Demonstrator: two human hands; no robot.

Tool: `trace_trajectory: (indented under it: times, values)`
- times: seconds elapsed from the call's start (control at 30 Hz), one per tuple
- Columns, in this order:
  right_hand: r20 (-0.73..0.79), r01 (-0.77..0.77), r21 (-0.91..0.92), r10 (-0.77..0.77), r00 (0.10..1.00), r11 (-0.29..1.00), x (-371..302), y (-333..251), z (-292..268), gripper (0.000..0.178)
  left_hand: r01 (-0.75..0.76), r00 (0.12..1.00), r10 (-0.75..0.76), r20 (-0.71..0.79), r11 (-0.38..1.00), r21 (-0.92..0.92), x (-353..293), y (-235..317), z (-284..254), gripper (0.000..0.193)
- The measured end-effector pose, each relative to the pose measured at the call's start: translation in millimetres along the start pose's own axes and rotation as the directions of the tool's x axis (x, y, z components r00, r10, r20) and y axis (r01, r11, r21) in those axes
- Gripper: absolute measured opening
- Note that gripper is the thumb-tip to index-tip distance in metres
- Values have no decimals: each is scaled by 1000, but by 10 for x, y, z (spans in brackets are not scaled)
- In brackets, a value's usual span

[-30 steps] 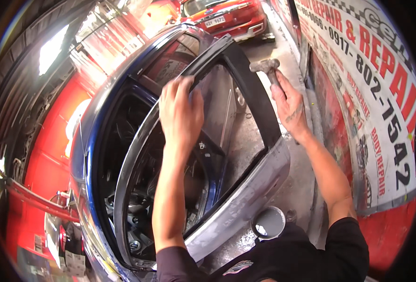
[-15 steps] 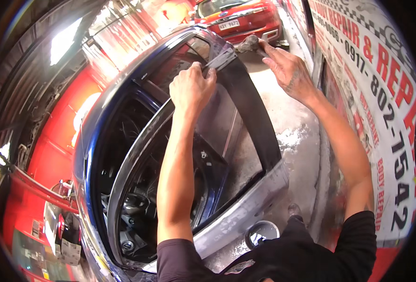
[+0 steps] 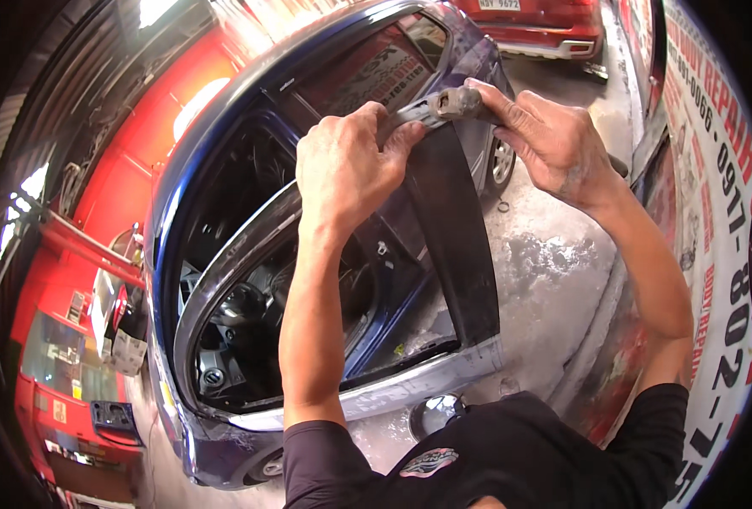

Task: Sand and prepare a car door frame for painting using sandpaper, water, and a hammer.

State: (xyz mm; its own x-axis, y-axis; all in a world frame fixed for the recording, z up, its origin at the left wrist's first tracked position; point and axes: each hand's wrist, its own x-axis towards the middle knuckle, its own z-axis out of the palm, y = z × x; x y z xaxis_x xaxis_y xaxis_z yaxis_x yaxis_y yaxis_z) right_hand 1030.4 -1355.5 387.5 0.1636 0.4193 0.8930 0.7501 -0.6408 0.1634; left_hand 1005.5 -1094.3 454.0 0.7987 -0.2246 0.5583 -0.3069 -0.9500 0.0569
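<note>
1. The blue car (image 3: 274,127) fills more of your lower view than it did a second ago: your gaze has tipped down, and its rear wheel (image 3: 502,163) now shows.
2. The door (image 3: 457,242) stands swung out from the car, black window frame uppermost, bare grey panel along its lower edge. Its upper corner is where both your hands now meet.
3. Your right forearm (image 3: 648,271) has swung inward and forward. The elbow is bent out to the side, the forearm angling up and left across the floor beyond the door's outer edge.
4. Your left forearm (image 3: 315,331) rises almost straight in front of the window opening, the wrist slightly bent.
5. Your left hand (image 3: 346,165) is closed over the top edge of the door, thumb on the near side, just short of the upper corner; it looks to be steadying the frame.
6. Your right hand (image 3: 558,144) is wrapped round the hammer, gripping close to its head.
7. The hammer (image 3: 458,103) was apart from the door; now its head overlaps the upper corner, just beside your left thumb. That puts it at the working spot, though you cannot tell whether metal touches.
</note>
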Motion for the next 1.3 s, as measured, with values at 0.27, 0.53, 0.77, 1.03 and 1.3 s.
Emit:
trace_trajectory:
  times: [0.27,0.53,0.77,1.03,1.3]
  values:
    - [-215,115,96,-92,972,989,192,71,-193,69,-25,997,20,-79,998,-63,-21,-62,86,48]
    - [-6,64,42,-64,998,997,6,247,65,67,22,998,-26,-54,997,-77,12,-40,49,43]
    - [-19,-1,57,2,1000,998,-79,227,-61,71,61,998,-61,1,993,-98,-8,10,51,40]
    - [-43,71,98,-67,997,993,206,108,-223,68,-57,965,7,-263,981,-184,-97,25,181,30]
    - [53,63,-91,-59,997,994,123,226,-73,60,-62,955,0,-297,978,-201,-33,57,197,25]
